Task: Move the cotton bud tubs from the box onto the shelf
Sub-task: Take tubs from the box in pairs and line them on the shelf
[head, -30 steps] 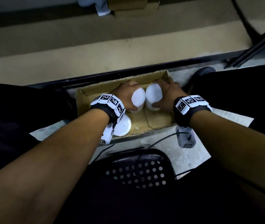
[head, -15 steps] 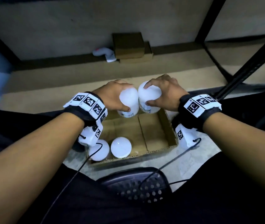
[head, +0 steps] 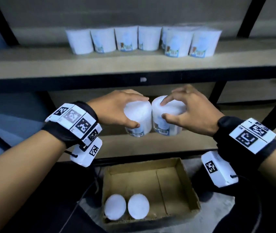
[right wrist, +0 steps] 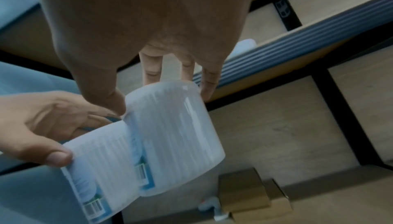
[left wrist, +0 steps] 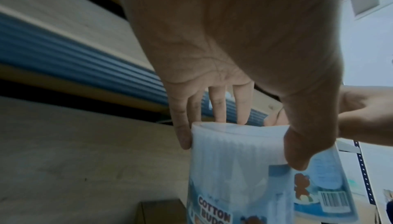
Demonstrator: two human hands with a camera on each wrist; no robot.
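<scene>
My left hand (head: 117, 108) grips a white cotton bud tub (head: 139, 118) from above; the same tub (left wrist: 244, 168) shows its label in the left wrist view. My right hand (head: 187, 110) grips a second tub (head: 166, 118), also from the top, and this tub (right wrist: 176, 135) fills the right wrist view. Both tubs hang side by side, touching, in front of the shelf edge (head: 133, 79) and above the cardboard box (head: 176, 179). Two more tubs (head: 115, 207) (head: 138, 206) stand in the box's near left corner. Several tubs (head: 127, 38) stand in a row on the shelf (head: 32, 61).
Black metal uprights (head: 250, 15) frame the shelf. A lower shelf board (head: 192, 145) runs behind the held tubs, with a small brown box (right wrist: 244, 192) on it. A black perforated seat edge lies near the box's front. Bare shelf board lies left and in front of the row.
Both hands have lifted their tubs out of the box and up toward the shelf edge. My view has tilted up, so the shelf row now shows.
</scene>
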